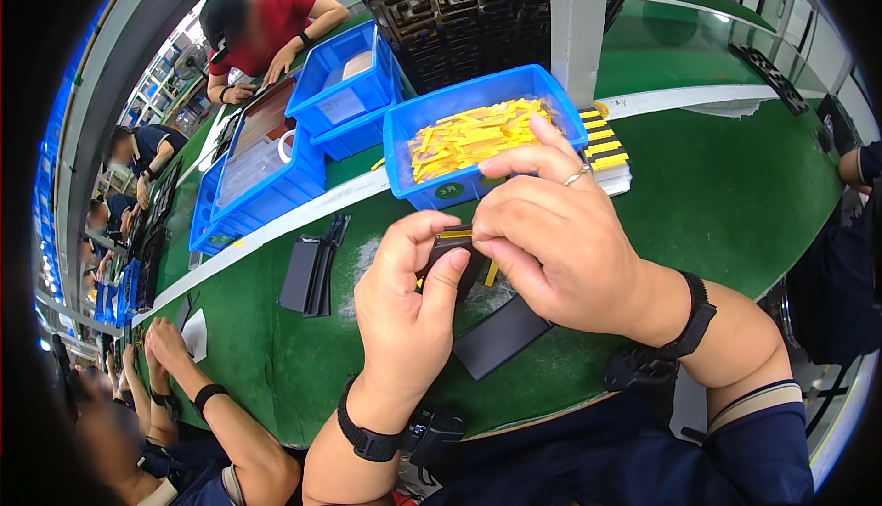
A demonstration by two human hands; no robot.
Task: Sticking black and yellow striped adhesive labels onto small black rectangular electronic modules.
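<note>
My left hand (pixel 400 309) is closed around a small black flat piece (pixel 454 242), thumb on the near side and fingers behind. A thin yellow line shows along its upper edge. My right hand (pixel 560 240) pinches at that same edge with thumb and index finger, its other fingers raised; whether a strip sits in the pinch is hidden. Under my hands a black rectangular piece (pixel 501 336) lies on the green table, with a yellow strip (pixel 491 274) close by. Several similar black pieces (pixel 308 275) stand together on the left.
Beyond my hands stands a blue bin (pixel 413 196) of yellow strips (pixel 469 139). A yellow-and-black striped stack (pixel 606 152) sits beside it. More blue bins (pixel 276 201) are at the back left. A grey post (pixel 577 28) rises behind. Co-workers sit left and across; another person is at the right edge.
</note>
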